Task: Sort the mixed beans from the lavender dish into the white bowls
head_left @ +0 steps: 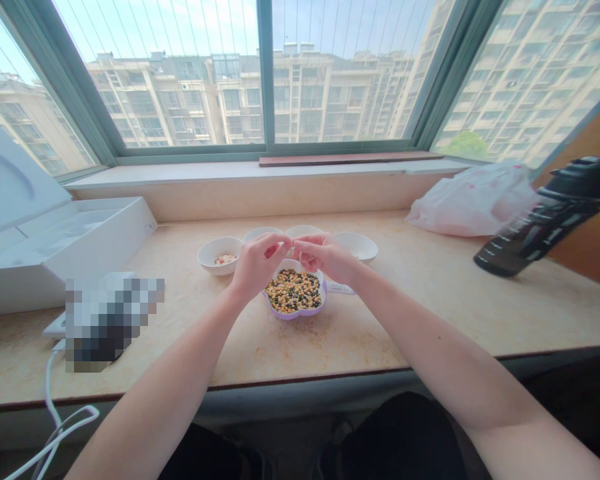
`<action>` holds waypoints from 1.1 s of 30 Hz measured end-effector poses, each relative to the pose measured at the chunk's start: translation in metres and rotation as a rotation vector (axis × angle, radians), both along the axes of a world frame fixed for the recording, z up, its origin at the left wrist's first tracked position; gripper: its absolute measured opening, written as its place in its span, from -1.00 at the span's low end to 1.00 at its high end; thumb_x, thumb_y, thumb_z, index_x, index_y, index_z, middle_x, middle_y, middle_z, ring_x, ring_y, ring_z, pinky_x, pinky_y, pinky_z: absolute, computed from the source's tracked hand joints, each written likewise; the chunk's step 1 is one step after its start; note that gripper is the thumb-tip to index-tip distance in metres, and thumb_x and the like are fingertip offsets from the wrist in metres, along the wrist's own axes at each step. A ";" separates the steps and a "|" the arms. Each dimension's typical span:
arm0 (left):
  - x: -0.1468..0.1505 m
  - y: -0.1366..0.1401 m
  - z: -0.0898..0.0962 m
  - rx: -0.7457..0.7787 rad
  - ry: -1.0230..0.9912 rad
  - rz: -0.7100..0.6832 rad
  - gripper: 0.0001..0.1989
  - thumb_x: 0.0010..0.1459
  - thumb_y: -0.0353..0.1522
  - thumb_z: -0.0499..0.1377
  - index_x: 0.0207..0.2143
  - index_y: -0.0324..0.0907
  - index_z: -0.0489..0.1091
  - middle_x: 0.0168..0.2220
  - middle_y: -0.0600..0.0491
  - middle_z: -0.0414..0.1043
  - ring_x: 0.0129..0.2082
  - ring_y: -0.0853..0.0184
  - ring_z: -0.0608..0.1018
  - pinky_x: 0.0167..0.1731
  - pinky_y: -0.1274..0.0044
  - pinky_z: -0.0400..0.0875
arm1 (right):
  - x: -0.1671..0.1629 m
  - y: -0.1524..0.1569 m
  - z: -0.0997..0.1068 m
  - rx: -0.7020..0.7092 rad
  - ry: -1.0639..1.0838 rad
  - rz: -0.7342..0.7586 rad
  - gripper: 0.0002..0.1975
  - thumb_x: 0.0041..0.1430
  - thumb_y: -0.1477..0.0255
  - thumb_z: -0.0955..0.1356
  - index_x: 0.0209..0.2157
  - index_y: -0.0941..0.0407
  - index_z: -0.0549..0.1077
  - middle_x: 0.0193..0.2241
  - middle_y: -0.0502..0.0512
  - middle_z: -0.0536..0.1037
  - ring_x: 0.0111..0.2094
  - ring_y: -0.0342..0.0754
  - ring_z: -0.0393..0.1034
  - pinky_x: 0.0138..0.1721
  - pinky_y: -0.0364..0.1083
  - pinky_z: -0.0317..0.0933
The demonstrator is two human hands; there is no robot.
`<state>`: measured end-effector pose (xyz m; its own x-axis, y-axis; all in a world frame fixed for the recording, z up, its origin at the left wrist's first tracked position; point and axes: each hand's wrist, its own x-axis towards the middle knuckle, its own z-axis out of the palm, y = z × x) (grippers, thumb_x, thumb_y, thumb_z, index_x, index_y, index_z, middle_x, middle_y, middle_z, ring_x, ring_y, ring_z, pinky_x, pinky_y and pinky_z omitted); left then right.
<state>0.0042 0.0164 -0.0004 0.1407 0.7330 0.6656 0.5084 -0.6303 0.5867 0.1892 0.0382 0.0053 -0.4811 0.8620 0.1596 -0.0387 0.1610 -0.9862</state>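
Note:
Both my hands meet above the far rim of a purple-and-white lobed bowl (300,312), filled with mixed yellow and black beans (295,291). My left hand (263,259) is pinched closed, its fingertips touching those of my right hand (325,255), which is closed too. Whatever lies between the fingertips is too small to make out. Behind the hands several white bowls stand in a row. The left bowl (220,257) holds some pale and reddish pieces. The right bowl (357,247) is partly covered by my right hand, and the middle bowls (265,233) are mostly hidden.
An open white box (100,233) stands at the left, with a blurred-out object (110,320) and a white cable (50,387) before it. At the right are a white plastic bag (473,200) and a tilted black bottle (540,220). The table's front edge (305,383) is close to me.

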 end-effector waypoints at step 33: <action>0.005 -0.006 -0.001 -0.400 0.858 -0.328 -0.85 0.14 -0.33 0.18 -0.41 -0.13 0.54 -0.37 0.05 0.52 -0.41 0.33 0.47 -0.49 0.50 0.18 | 0.020 0.032 -0.019 0.572 -0.863 -0.766 -0.77 0.30 0.40 0.33 -0.21 0.12 0.65 -0.22 0.17 0.68 -0.17 0.06 0.54 -0.13 -0.06 0.28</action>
